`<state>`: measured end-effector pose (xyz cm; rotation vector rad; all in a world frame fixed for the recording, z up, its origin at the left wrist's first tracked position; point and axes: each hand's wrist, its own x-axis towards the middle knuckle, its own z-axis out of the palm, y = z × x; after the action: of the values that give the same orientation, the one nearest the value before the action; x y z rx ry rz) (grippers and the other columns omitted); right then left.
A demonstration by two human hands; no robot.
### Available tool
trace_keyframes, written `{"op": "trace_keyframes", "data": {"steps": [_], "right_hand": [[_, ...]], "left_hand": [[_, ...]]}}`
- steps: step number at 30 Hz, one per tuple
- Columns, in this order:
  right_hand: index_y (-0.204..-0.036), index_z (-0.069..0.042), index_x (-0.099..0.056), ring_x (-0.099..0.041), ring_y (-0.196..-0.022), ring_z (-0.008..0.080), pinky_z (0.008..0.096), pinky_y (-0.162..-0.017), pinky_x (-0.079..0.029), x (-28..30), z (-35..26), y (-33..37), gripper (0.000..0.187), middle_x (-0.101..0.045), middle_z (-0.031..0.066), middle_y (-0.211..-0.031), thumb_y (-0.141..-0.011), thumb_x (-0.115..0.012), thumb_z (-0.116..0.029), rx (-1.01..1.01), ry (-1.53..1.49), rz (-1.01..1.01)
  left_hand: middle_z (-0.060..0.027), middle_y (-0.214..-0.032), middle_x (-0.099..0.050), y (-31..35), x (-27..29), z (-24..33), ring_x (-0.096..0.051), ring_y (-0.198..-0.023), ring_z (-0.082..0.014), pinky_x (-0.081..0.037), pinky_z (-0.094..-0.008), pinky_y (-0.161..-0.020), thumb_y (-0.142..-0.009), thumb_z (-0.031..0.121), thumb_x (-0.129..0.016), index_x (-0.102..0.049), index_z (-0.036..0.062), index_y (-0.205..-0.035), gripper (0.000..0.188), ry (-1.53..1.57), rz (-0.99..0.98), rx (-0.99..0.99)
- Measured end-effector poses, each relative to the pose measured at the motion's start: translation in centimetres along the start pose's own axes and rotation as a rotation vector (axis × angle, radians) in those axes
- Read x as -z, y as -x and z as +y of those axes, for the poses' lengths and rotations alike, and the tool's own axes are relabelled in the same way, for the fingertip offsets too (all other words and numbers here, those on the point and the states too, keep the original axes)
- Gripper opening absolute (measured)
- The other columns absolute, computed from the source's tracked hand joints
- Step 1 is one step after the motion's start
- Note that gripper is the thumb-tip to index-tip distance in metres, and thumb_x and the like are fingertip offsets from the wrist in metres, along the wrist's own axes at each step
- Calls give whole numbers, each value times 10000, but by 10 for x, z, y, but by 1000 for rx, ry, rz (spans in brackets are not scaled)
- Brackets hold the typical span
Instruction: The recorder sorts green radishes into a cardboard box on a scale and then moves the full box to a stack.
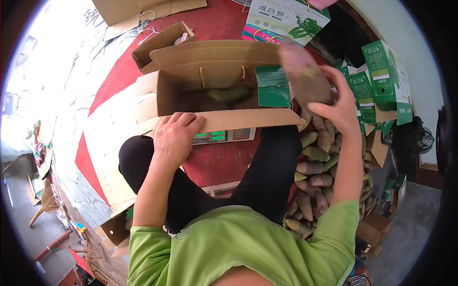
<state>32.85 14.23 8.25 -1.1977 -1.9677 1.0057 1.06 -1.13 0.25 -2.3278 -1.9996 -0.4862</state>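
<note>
Our right hand [341, 107] holds a long purple-brown root [305, 74] raised above the right corner of the open cardboard box [210, 81], fingers wrapped around its lower end; our left hand [174, 136] lies flat on the near flap [248, 119], fingers together, pressing it down. To do this well, we think the root should go in lengthwise, beside the greenish one [231, 94] already lying inside; the flap must be kept low so it does not spring up. The box is stiff and plain brown inside, with cord handles; a flat scale [224, 136] sits under it. The pile of roots [317, 171] at our right looks dull, rough and tapered.
</note>
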Motion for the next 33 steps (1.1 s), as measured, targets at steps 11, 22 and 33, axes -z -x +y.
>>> {"op": "trace_keyframes", "data": {"steps": [11, 22, 33], "right_hand": [[-1138, -89, -585, -569, -1037, 340, 432, -860, -491, -187, 3, -91, 646, -627, 162, -1070, -525, -739, -218, 171, 684, -674], [-1190, -42, -591, -639, -885, 197, 315, -790, -511, -120, 4, -82, 478, -672, 123, -1021, -779, -701, -259, 195, 87, -348], [-1103, -69, -622, -649, -878, 250, 352, -784, -511, 2, 229, 139, 326, -673, 122, -901, -801, -658, -187, -370, 337, 168]], "left_hand": [[-8, -947, -632, 0, -3, -3, -609, -915, -199, -472, -332, -779, -752, 94, -575, -658, 130, -990, 255, 21, -20, -29], [-6, -992, -646, -4, 3, 1, -611, -949, -213, -486, -343, -827, -783, 74, -553, -672, 139, -1020, 274, -43, -69, 52], [-37, -1018, -656, -7, 0, 15, -616, -958, -238, -492, -352, -827, -796, 6, -573, -686, 118, -1065, 312, -3, -78, 96]]}}
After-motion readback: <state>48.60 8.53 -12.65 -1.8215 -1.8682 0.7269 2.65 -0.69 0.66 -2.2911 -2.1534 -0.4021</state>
